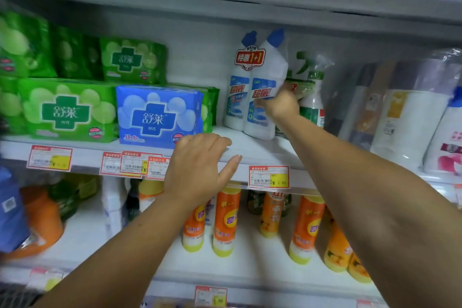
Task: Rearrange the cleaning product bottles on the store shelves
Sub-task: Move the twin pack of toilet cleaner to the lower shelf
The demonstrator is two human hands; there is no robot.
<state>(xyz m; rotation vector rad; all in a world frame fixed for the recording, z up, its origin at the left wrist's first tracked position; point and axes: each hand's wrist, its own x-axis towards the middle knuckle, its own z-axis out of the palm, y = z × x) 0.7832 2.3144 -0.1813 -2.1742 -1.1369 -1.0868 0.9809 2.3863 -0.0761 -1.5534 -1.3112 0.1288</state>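
1. Found twin pack of white bottles (255, 87) with blue caps on the middle shelf (252, 151), right of centre, bound together under a red "1+1" label.
2. Noted slight lean of the pack to the right, bases at the shelf board; cannot tell whether set fully down.
3. Found right hand (281, 104) grasping the pack from its right side at label height, curled round the nearer bottle, with the forearm reaching up from lower right.
4. Found left hand (200, 165) released and gripping nothing, resting with fingers laid over the front lip of the same shelf and thumb spread below against the price rail.
5. Recorded left hand and pack as near but apart.
6. Observed green-capped bottle (312, 102) just behind the right hand, partly hidden by it, in clear film.
7. Logged blue packet (157, 115) left of the pack, near but apart, and green packets (67, 110) further left, stacked in two tiers.
8. Logged large white containers (410, 120) at far right of the same shelf, blurred.
9. Noted red-and-yellow price tag (268, 176) on the rail, just right of the left thumb, and further tags to the left.
10. Observed orange bottles (225, 217) with yellow bases standing in a row on the shelf below, partly behind both forearms.
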